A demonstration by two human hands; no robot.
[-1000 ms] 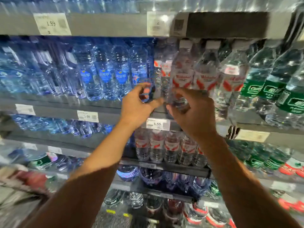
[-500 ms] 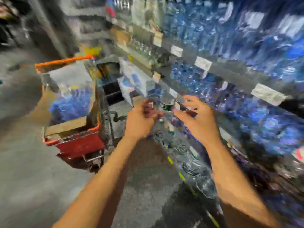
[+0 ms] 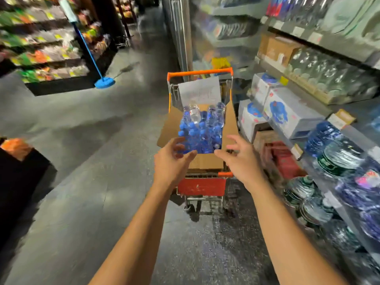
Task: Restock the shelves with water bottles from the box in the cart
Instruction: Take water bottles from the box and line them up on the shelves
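Observation:
An open cardboard box (image 3: 205, 161) rides in a small cart (image 3: 200, 187) with an orange handle and a red front panel, straight ahead in the aisle. Inside the box stand several water bottles (image 3: 200, 130) with blue caps. My left hand (image 3: 171, 163) is stretched out at the box's near left corner, fingers spread, holding nothing. My right hand (image 3: 241, 159) reaches to the near right corner, also spread and empty. The shelves (image 3: 329, 145) with bottled water run along my right side.
White and red cartons (image 3: 287, 112) sit on the low shelves right of the cart. A blue mop (image 3: 103, 82) leans on the left shelving of snacks. A dark stand (image 3: 18, 177) is at my left. Grey floor lies between.
A second ago both hands were at red-labelled bottles on the shelf. I have turned left to face the cart, and both hands are now empty and stretched toward the box.

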